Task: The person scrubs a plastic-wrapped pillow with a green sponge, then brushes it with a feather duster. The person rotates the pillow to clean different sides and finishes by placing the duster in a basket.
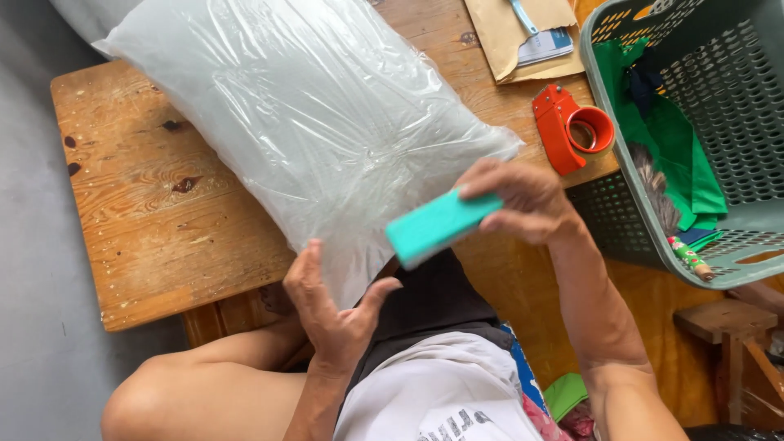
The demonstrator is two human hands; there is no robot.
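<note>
Fingers (498, 189) of right hand (523, 200) pinch a teal rectangular block (441, 224) at its upper end, long axis slanting down-left toward left hand (331, 298). Left hand's fingers spread, flat under the clear plastic-wrapped white pillow (302, 114) lying on the wooden table (147, 204), its near edge overhanging.

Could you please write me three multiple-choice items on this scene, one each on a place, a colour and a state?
1. Where is the tape dispenser? A on the table by the basket; B on the floor; C inside the basket.
2. What colour is the block in the right hand? A red; B teal; C white.
3. How is the left hand? A shut on the block; B open against the bag; C out of view.

Answers: 1 A, it lies on wood beside the basket; 2 B, it is plainly teal; 3 B, its fingers are spread at the bag's edge.
</note>
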